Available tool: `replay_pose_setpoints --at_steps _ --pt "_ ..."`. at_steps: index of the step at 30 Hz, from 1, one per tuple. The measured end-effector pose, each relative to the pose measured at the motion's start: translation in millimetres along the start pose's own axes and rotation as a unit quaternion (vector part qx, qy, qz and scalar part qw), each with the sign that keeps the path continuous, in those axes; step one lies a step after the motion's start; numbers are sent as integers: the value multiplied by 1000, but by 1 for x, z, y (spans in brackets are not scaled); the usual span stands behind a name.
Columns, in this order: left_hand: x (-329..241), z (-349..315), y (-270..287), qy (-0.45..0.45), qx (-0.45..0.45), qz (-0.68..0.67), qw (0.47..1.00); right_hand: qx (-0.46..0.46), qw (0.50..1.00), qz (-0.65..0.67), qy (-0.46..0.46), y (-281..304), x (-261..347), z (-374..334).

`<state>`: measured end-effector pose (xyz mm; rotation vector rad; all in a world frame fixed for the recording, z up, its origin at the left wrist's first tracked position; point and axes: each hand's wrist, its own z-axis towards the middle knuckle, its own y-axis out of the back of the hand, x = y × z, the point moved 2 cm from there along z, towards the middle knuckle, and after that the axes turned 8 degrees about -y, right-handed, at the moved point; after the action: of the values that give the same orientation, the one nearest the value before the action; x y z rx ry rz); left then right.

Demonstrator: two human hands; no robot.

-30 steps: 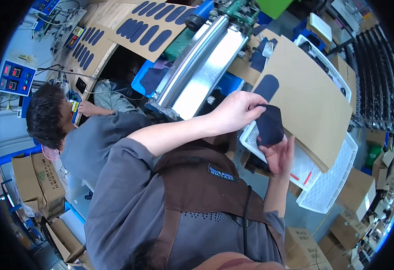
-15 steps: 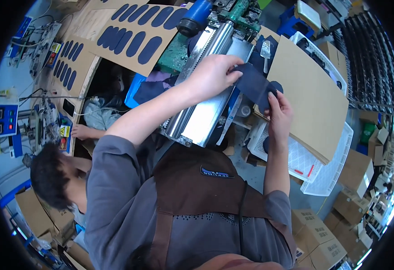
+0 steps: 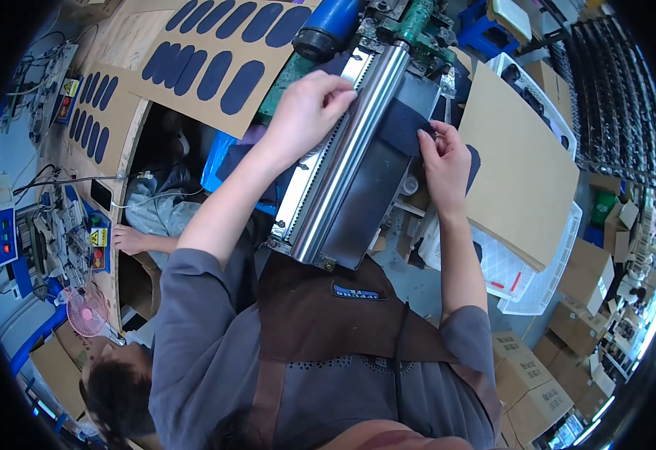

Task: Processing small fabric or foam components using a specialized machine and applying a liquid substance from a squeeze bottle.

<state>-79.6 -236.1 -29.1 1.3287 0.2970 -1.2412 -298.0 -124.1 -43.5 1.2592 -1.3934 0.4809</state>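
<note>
A dark navy fabric piece lies across the metal plate of a roller machine, its left edge at the shiny steel roller. My right hand pinches the right end of this piece between thumb and fingers. Left of the roller, above the toothed metal bar, my left hand is closed with fingertips drawn together; whether anything small is in them I cannot make out. Another dark piece shows partly behind my right hand.
Brown boards carrying rows of dark oval pieces lie at the far left. A stack of brown sheets rests over white plastic crates on the right. A blue cylinder stands behind the machine. Another person's hand is at the left bench.
My left hand has let go of the fabric piece and moved left across the roller. The piece has shifted left onto the plate, with my right hand following. The other person has moved lower.
</note>
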Motion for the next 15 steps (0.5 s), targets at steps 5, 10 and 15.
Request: replay_pose_setpoints --at_steps 5,10,15 --pt "0 4 -3 60 53 2 997 6 987 -130 93 -22 16 3" --pt "5 -2 6 55 25 19 998 3 990 -95 105 -25 30 -2" --pt "-24 -13 38 16 -49 70 996 76 992 1 104 -7 30 -32"
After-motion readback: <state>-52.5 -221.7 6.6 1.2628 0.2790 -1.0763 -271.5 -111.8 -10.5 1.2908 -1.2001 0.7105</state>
